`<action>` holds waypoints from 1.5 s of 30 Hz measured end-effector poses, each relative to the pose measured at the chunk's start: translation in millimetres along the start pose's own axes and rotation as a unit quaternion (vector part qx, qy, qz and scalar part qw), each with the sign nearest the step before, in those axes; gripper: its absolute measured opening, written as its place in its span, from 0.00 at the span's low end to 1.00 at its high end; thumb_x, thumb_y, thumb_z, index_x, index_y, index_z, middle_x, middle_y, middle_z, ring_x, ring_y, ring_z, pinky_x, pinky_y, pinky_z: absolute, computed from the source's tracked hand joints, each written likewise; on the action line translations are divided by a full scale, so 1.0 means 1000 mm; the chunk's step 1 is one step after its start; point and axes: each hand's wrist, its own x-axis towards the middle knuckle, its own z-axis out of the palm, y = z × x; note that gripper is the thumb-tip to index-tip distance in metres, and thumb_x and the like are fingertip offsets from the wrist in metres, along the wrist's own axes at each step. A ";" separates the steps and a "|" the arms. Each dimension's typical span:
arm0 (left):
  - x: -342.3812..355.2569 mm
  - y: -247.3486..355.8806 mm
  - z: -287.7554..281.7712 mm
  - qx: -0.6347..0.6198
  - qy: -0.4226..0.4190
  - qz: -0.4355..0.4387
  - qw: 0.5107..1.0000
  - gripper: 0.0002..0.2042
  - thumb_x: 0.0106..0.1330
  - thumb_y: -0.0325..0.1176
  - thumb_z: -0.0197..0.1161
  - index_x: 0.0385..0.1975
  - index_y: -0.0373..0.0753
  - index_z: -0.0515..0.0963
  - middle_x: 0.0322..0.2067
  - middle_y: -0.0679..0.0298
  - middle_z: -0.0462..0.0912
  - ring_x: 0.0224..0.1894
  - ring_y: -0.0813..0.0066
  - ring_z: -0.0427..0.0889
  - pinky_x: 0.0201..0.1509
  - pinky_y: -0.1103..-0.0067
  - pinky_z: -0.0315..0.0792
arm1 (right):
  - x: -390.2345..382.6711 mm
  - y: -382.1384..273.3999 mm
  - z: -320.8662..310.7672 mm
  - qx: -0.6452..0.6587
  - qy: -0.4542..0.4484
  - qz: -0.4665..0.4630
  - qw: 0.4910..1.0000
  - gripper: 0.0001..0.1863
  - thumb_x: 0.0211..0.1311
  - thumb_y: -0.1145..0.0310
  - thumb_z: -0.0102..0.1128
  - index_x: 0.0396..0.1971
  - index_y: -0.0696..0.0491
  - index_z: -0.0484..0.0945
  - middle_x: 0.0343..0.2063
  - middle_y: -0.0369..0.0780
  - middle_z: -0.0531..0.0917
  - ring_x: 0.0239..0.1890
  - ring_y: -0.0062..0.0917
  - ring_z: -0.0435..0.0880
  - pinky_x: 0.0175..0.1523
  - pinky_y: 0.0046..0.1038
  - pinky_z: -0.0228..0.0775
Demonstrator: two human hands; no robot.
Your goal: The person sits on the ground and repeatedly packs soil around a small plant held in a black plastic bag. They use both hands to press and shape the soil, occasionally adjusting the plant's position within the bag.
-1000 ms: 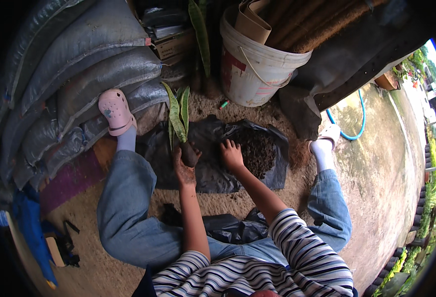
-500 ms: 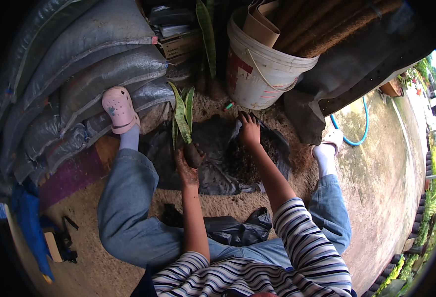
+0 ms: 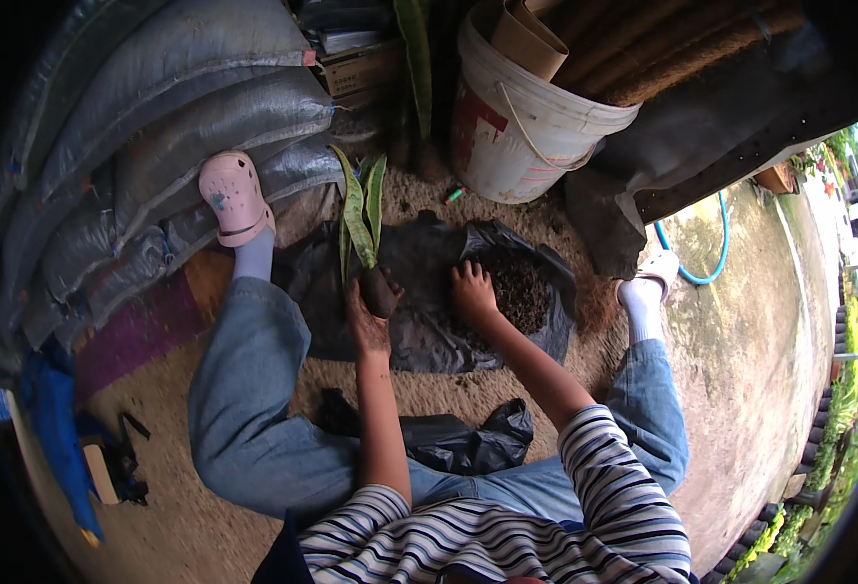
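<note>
My left hand (image 3: 368, 316), smeared with soil, is closed around the dark, rounded root ball (image 3: 379, 293) of a small snake plant. The plant's upright leaves (image 3: 359, 214), green with pale yellow edges, rise above the hand. My right hand (image 3: 473, 290) rests palm down with fingers apart at the left side of a heap of dark, crumbly soil (image 3: 516, 287). Under the soil lies a black plastic sheet (image 3: 419, 336) spread on the ground between my legs.
A white bucket (image 3: 507, 141) with brown poles stands beyond the sheet, beside a taller snake plant (image 3: 415, 68). Stacked grey sacks (image 3: 224, 127) fill the left. A crumpled black plastic bag (image 3: 477, 443) lies near my lap. A blue hose (image 3: 711, 268) curves at the right.
My right hand has drawn back toward me from the sheet's far edge to the soil heap's left side, uncovering more soil. The left hand still holds the plant in nearly the same place.
</note>
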 end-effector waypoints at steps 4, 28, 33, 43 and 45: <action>-0.001 0.002 0.000 0.007 0.005 0.009 1.000 0.23 0.69 0.49 0.42 0.55 0.40 0.65 0.45 0.60 0.74 0.38 0.70 0.77 0.48 0.70 0.72 | -0.027 -0.018 0.014 0.073 -0.010 -0.016 0.997 0.21 0.55 0.69 0.46 0.50 0.55 0.67 0.55 0.49 0.66 0.58 0.43 0.64 0.59 0.43 0.59; -0.003 0.017 -0.003 -0.011 0.026 0.010 1.000 0.24 0.68 0.49 0.43 0.56 0.39 0.63 0.48 0.58 0.72 0.45 0.66 0.73 0.52 0.66 0.69 | -0.024 -0.081 0.015 0.162 -0.109 -0.072 0.978 0.28 0.53 0.72 0.48 0.57 0.56 0.60 0.62 0.50 0.55 0.64 0.47 0.54 0.65 0.42 0.49; -0.004 0.019 -0.008 -0.034 0.024 0.007 0.999 0.23 0.69 0.48 0.43 0.56 0.39 0.64 0.47 0.58 0.72 0.45 0.67 0.74 0.51 0.68 0.69 | -0.032 -0.053 0.009 0.305 -0.026 0.010 0.952 0.33 0.45 0.75 0.56 0.57 0.56 0.60 0.59 0.53 0.59 0.61 0.51 0.57 0.64 0.43 0.52; -0.001 0.013 -0.007 -0.011 0.024 0.024 0.999 0.24 0.68 0.49 0.43 0.56 0.39 0.64 0.48 0.58 0.73 0.45 0.67 0.74 0.50 0.66 0.70 | -0.097 -0.027 0.024 0.172 0.073 -0.093 0.978 0.28 0.49 0.76 0.47 0.55 0.47 0.69 0.57 0.42 0.65 0.58 0.38 0.65 0.61 0.33 0.60; -0.001 0.012 -0.010 -0.009 0.027 0.021 0.999 0.24 0.68 0.50 0.43 0.56 0.39 0.64 0.48 0.57 0.72 0.46 0.67 0.74 0.50 0.66 0.70 | -0.093 -0.028 0.022 0.203 0.070 -0.071 0.974 0.27 0.49 0.76 0.47 0.54 0.47 0.70 0.56 0.42 0.68 0.57 0.38 0.67 0.59 0.32 0.63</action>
